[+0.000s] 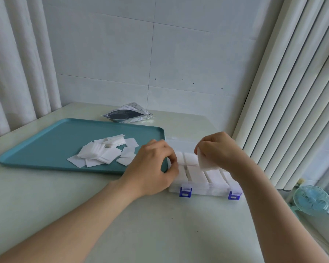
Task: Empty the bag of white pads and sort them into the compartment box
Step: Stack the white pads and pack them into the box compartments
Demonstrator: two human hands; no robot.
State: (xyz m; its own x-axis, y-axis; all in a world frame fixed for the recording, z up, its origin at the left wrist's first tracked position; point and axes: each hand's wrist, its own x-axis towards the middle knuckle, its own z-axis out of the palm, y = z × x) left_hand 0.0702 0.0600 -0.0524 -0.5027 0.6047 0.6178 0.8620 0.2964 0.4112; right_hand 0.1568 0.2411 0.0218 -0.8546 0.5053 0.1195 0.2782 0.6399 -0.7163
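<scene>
A clear compartment box [203,188] with blue latches lies on the table, and white pads fill its visible compartments. My right hand [219,150] grips a small stack of white pads [205,162] upright over the box. My left hand [152,166] rests with curled fingers at the box's left edge; whether it pinches a pad I cannot tell. A loose pile of white pads [104,150] lies on the teal tray [46,141] to the left. The silver bag [128,114] lies open and flat at the back of the table.
The tray's right rim touches the box's left side. White curtains hang at the left and right. A small blue fan [311,200] stands on the sill below the table's right edge. The pale tabletop [160,224] stretches in front of the box.
</scene>
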